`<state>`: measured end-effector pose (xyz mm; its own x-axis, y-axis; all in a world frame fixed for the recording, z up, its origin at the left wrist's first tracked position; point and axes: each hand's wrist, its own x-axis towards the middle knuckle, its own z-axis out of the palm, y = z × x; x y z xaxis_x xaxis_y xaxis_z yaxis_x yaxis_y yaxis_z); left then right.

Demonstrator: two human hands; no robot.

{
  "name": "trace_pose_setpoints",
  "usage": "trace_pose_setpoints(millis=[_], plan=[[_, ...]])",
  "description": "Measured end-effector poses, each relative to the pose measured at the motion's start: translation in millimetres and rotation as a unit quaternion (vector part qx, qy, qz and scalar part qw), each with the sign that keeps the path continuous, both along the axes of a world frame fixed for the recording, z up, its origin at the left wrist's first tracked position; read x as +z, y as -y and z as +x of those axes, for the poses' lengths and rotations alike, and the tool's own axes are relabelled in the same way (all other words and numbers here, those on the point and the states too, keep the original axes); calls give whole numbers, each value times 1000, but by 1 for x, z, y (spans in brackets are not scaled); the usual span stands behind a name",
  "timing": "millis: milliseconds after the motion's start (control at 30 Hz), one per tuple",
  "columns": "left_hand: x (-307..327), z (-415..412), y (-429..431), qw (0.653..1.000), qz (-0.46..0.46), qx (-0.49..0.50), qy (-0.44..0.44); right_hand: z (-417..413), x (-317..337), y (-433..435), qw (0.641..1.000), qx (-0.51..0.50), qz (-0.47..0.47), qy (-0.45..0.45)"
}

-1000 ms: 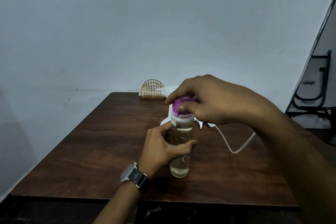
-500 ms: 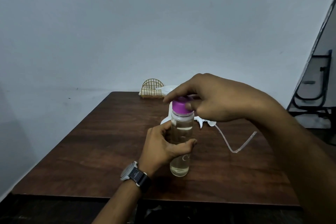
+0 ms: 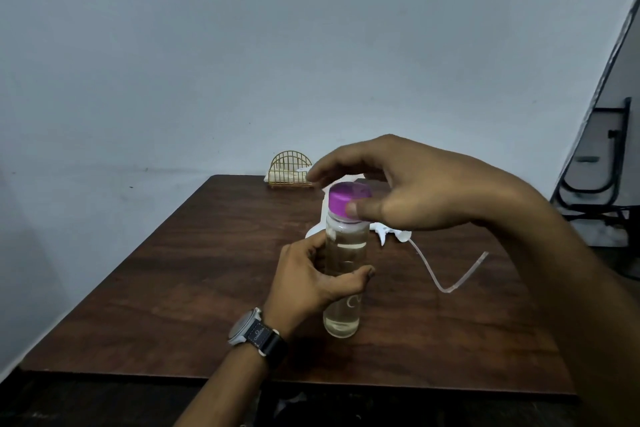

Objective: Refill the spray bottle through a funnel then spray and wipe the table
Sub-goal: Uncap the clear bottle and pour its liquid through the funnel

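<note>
A clear bottle (image 3: 346, 253) with pale liquid stands upright on the dark wooden table (image 3: 173, 270), topped by a purple cap (image 3: 343, 199). My left hand (image 3: 311, 277) grips the bottle around its middle; a watch sits on that wrist. My right hand (image 3: 408, 191) hovers over the cap with its fingers stretched out above it, and only the thumb touches the cap's side. Behind the bottle lies a white spray head (image 3: 391, 232) with its thin tube (image 3: 450, 282) curving to the right. A white object behind the bottle is mostly hidden.
A gold wire napkin holder (image 3: 290, 170) with white paper stands at the table's far edge against the wall. A black metal chair frame (image 3: 595, 163) stands off to the right, beyond the table.
My right hand's fingers have uncurled from around the purple cap and now stretch above it, leaving more of the cap showing. My left hand and the bottle stay put.
</note>
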<state>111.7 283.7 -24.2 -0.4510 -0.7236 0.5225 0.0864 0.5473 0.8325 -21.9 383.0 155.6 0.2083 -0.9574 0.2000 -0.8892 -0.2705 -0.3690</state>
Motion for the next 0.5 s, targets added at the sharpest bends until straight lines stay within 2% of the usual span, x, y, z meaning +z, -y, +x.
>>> trace_pose_setpoints(millis=[33, 133, 200, 333, 400, 500], plan=[[1, 0, 0, 1000, -3, 1, 1, 1, -1, 2, 999, -23, -27, -2], [1, 1, -1, 1000, -6, -5, 0, 5, -5, 9, 986, -125, -70, -87], [2, 2, -1, 1000, -2, -10, -3, 8, -8, 10, 986, -108, -61, -107], [1, 0, -2, 1000, -5, -5, -7, 5, -3, 4, 997, -33, 6, -67], [0, 0, -2, 1000, -15, -5, -11, 5, -1, 1, 999, -14, 9, -47], [0, 0, -1, 1000, -20, 2, -8, 7, -6, 4, 994, -84, -39, -54]])
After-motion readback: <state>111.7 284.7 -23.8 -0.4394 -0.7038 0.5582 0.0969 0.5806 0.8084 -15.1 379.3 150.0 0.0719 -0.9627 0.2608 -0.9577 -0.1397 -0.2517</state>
